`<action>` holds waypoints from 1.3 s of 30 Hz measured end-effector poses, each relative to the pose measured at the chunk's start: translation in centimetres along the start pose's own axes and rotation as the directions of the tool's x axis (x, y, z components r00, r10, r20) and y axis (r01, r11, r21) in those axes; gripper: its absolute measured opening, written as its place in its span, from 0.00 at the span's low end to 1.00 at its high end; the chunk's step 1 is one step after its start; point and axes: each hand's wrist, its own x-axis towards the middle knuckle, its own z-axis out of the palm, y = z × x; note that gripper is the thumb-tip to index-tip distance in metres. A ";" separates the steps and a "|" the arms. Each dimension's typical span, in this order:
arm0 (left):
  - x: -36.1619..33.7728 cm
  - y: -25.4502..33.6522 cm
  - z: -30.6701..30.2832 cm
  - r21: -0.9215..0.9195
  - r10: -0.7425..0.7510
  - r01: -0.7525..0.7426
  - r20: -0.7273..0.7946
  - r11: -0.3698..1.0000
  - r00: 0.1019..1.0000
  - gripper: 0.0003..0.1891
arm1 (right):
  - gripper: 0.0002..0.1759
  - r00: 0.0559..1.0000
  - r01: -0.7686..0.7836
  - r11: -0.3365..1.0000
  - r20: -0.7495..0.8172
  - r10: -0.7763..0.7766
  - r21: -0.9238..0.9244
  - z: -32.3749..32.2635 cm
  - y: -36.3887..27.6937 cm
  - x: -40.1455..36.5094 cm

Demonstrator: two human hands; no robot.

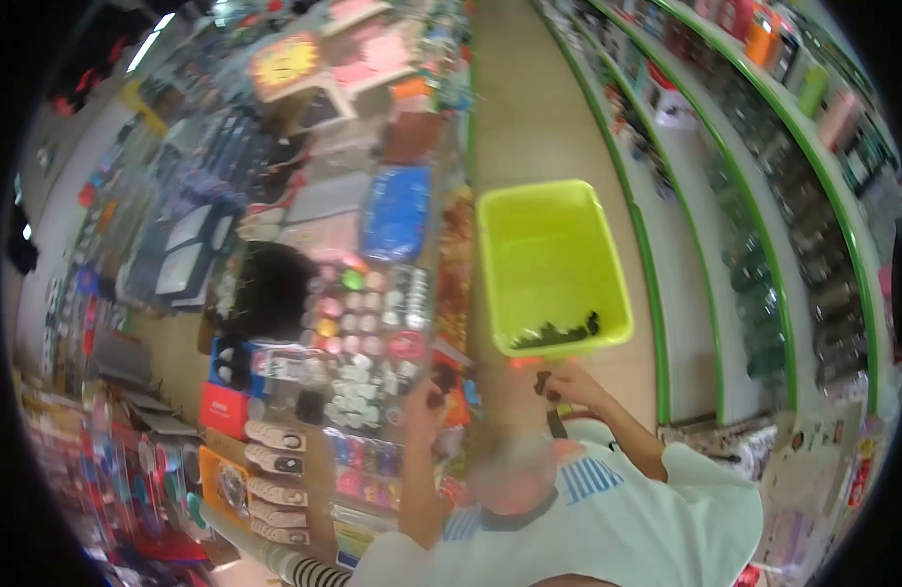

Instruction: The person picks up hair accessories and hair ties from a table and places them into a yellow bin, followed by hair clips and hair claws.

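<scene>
My right hand (570, 384) is closed, its fingertips pinching a small dark piece (542, 383) just below the near rim of a yellow-green plastic bin (554, 240). Small dark pieces (559, 333) of similar look lie along the bin's near end. On the left, my left hand (427, 399) is raised beside the goods-covered counter, with its fingers closed. Something dark (441, 380) shows at its fingertips, too blurred to name. A dark strap (556, 423) hangs below my right hand, in front of my white shirt.
Left, a counter carries small round containers (353, 323), a blue package (397, 212) and pale shoes (275, 462). Green-edged shelves (705, 323) with bottles line the right side. The aisle floor (529, 98) runs ahead. Another person's striped sleeve (309, 569) reaches in at lower left.
</scene>
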 end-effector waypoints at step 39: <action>26.7 -23.6 27.0 0.935 -0.722 -0.224 0.354 0.274 0.594 0.24 | 0.10 0.964 -0.267 0.793 -0.166 0.209 -0.548 -19.3 12.1 22.5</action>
